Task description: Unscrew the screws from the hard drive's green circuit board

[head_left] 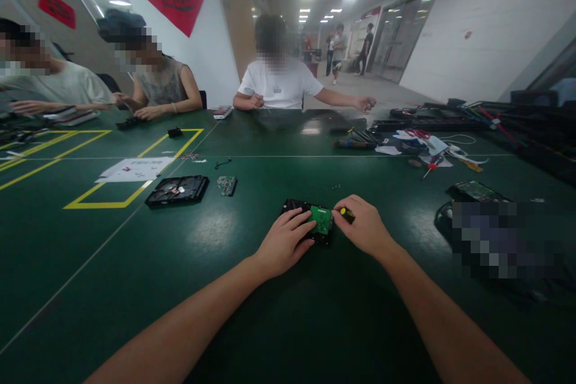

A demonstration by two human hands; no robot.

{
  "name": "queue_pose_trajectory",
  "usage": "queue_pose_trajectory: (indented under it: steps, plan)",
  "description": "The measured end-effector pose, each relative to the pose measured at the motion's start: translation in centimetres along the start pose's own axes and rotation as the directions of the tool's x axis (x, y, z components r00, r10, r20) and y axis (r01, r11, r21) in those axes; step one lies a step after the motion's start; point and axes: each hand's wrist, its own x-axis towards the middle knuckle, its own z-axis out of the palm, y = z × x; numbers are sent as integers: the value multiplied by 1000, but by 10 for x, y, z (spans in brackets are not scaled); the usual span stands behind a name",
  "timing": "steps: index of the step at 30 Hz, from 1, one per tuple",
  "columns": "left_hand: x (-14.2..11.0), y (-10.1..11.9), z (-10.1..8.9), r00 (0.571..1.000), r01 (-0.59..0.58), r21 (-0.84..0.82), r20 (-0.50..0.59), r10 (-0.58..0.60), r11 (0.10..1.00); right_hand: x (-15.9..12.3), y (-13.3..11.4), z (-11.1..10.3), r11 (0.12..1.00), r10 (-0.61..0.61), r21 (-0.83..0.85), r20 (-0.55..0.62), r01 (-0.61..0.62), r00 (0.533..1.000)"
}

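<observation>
"Green tabletop [225, 288] marked with yellow lines [96, 206]; clock positions are taken from the black device [294, 204]. What is seen at the left?"

"A paper sheet [135, 170] is laid toward ten o'clock. Nearer, a black casing [177, 190] is placed between nine and ten, and a small circuit board [227, 185] at ten."

"How is the centre arranged?"

"Toward twelve, a person in white [276, 81] is seated across the table. The black device, fitted with a green board [320, 220], is covered partly by the left hand [285, 243], whose fingers are loosely spread."

"And the right hand [362, 225]?"

"It is held at three o'clock, beside the device; a yellow-and-black tool [347, 214] is pinched between thumb and fingertips. The tool's tip cannot be made out."

"Farther right?"

"Tiny pieces [336, 186] are scattered near one o'clock; a red-handled screwdriver [432, 166] is laid toward two."
</observation>
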Motion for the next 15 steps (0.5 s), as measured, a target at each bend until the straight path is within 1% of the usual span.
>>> queue_pose_trajectory:
  steps: [3,6,8,10,11,13,15]
  plan:
    - [0,0,-1,1000,5,-6,4,-5,1000,2,3,-10,1000,25,2,-151,-25,988]
    - [1,0,-2,1000,10,-6,7,-10,1000,3,4,-18,999,45,3,-242,-45,969]
    - [1,0,-2,1000,14,-3,9,-14,1000,3,5,-20,999,54,21,-316,-50,947]
    - [2,0,-3,1000,13,0,11,-13,1000,2,7,-19,997,55,74,-380,-29,923]
    - [2,0,-2,1000,10,1,10,-10,1000,2,7,-18,995,55,101,-391,-17,919]
    - [2,-1,-1,1000,0,3,2,0,1000,2,8,-14,992,44,127,-375,4,926]
    - [2,-2,1,1000,-11,5,-18,11,1000,1,9,-10,994,8,103,-355,30,935]
